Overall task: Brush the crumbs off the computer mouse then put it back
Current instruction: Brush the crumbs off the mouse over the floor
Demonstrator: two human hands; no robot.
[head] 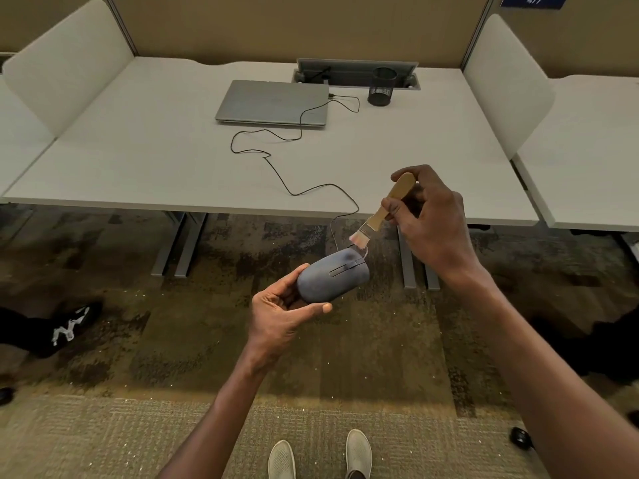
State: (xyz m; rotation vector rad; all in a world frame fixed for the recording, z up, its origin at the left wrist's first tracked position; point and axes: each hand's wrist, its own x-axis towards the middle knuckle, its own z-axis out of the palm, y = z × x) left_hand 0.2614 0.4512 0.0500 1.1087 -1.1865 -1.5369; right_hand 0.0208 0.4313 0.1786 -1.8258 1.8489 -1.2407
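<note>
A grey wired computer mouse (332, 276) is held over the carpet in front of the desk, with my left hand (281, 314) gripping its rear end from below. My right hand (428, 219) holds a small brush (380, 212) by its wooden handle, above and to the right of the mouse. The pale bristles point down-left and sit just above the mouse's front end, close to where the cable leaves it. The mouse's black cable (276, 167) runs up over the desk edge and loops across the white desk (138, 160) to a closed grey laptop (273, 102).
A black mesh pen cup (382, 86) stands right of the laptop, by a cable slot at the back of the desk. White dividers flank the desk. Metal desk legs (179, 247) stand below. A black bag (45, 326) lies on the carpet at left. My shoes (320, 458) show at the bottom.
</note>
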